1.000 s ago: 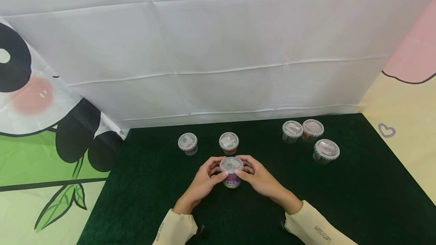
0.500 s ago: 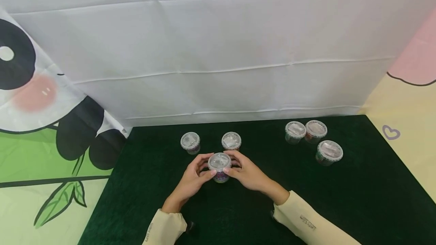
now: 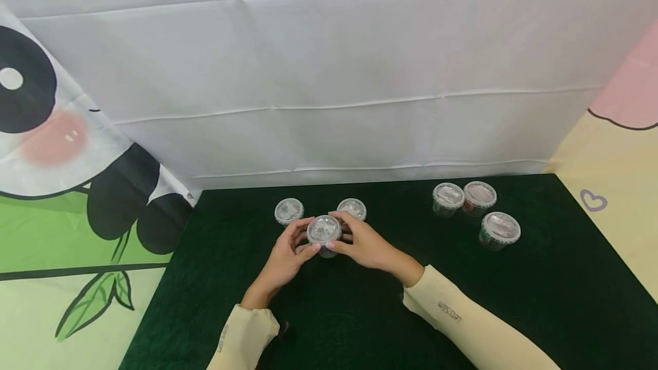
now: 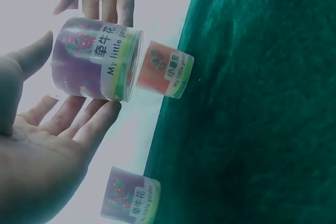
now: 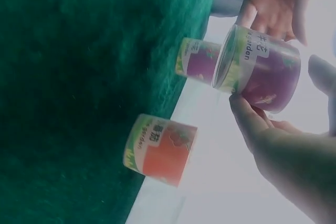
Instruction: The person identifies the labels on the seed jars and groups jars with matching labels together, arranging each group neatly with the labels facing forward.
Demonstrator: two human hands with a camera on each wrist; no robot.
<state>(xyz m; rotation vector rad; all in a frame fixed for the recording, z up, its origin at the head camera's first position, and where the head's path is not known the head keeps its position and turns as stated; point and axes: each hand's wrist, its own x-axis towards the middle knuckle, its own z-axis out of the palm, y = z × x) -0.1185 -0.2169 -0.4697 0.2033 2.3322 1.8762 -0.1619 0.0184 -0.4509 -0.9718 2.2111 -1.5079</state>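
Note:
A small lidded plastic tub (image 3: 324, 229) with a purple label reading "My little garden" is held up between both hands, above the green cloth. My left hand (image 3: 284, 260) grips its left side with curled fingers and thumb. From the right, my right hand (image 3: 366, 244) grips the same tub. The wrist views show its purple side (image 4: 86, 59) and its base raised off the cloth. Behind it stand two more lidded tubs: a purple-labelled tub (image 3: 289, 210) to the left and an orange-labelled tub (image 3: 353, 209) to the right, both partly hidden in the head view.
Near the table's back right, a lidded tub (image 3: 448, 196) stands close beside a reddish tub (image 3: 480, 194). A third tub (image 3: 500, 229) is in front of them. A white cloth wall (image 3: 329, 130) rises behind the green table (image 3: 401, 313); printed cloths hang at both sides.
Both hands have carried the purple-labelled tub away from the body and slightly left, toward the two tubs behind. The other tubs stay in place; the head view has shifted slightly.

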